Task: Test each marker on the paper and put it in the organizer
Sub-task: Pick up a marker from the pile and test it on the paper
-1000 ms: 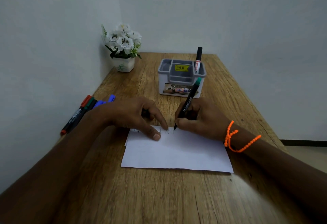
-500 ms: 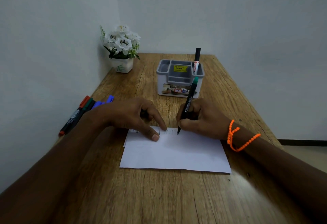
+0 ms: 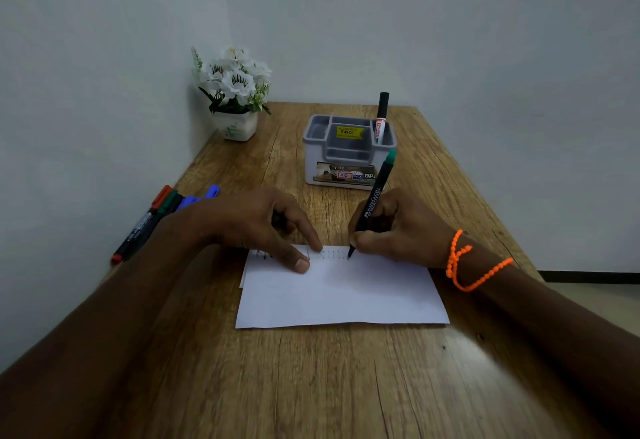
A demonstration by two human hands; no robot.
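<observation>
Right hand (image 3: 401,227) curled, marker (image 3: 372,203) tip seemingly on paper (image 3: 343,293)

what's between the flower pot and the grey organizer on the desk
Nothing: in the head view, only bare wooden desk lies between the flower pot and the grey organizer.
</observation>
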